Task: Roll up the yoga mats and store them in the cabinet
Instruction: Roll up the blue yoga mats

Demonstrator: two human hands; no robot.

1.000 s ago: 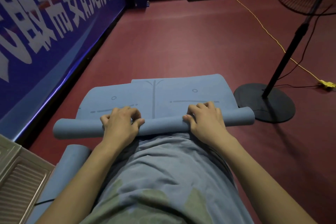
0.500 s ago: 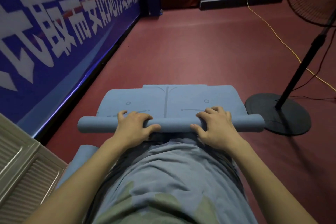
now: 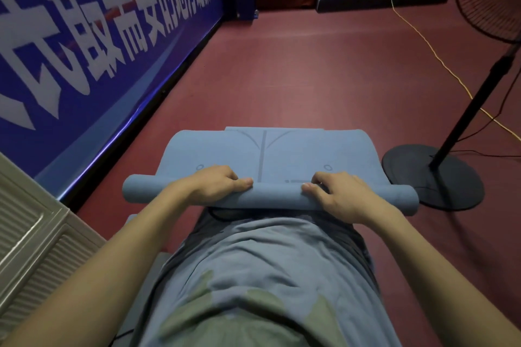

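Note:
A blue yoga mat lies on the red floor in front of me, its near part wound into a roll that runs left to right. My left hand grips the roll left of centre, fingers curled over its far side and thumb pointing inward. My right hand grips it right of centre the same way. A short flat stretch of mat with printed lines shows beyond the roll. The blue end of a second rolled mat peeks out under my left forearm, mostly hidden.
A beige slatted cabinet door stands at the lower left. A blue banner wall runs along the left. A black floor fan's round base and pole sit right of the mat. A yellow cable crosses the floor toward steps at the back.
The roll has moved forward over the flat mat, leaving less of it unrolled. Both hands have shifted closer together on the roll. The view has tilted up.

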